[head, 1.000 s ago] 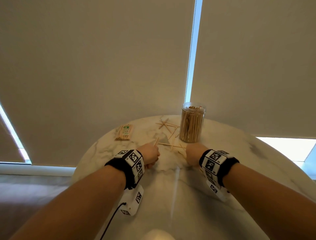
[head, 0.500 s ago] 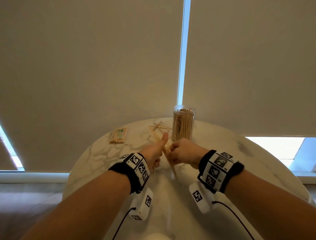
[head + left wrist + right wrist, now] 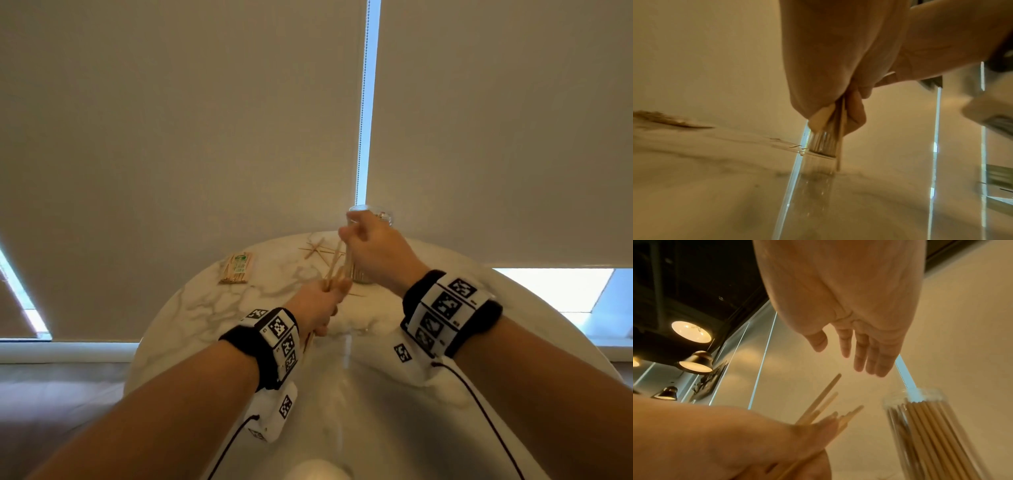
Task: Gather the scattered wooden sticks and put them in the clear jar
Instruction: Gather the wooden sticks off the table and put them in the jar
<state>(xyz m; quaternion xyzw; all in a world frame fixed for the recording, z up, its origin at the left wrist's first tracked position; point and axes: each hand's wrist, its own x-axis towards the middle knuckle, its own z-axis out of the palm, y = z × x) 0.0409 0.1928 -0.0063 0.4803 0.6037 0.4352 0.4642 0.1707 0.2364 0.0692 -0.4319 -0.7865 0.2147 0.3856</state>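
Sticks (image 3: 337, 270), thin, pale and straight, are bunched in the left hand (image 3: 317, 303), whose fingers curl round their lower part so that the tips fan up and away toward the far edge of the surface (image 3: 212, 308). From the left wrist the same hand (image 3: 838, 100) shows closed tight on the bundle, which looks smooth and flat-sided, one stick reaching lower than the rest. The right hand (image 3: 857, 344) hangs above and just beyond that bundle (image 3: 826, 404), fingers straight and loosely spread, gripping nothing in the right wrist view; from the head camera its fingers seem bent near the stick tips, so contact there cannot be settled.

Just past and to the right of the bundle stands the clear jar (image 3: 931, 426), upright, round, see-through plastic or glass, already packed with upright sticks that almost reach its rim. In the head view the right hand (image 3: 370, 246) covers most of the jar (image 3: 385, 216). The bundle's long axis leans toward the jar mouth, and the right hand is the nearer one to it; I judge the next move turns on tipping the bunch upright over that opening.

More loose sticks (image 3: 317, 251) lie crossed on the glossy, marble-veined surface left of the jar, and a flat packet of sticks (image 3: 236, 269) rests farther left.
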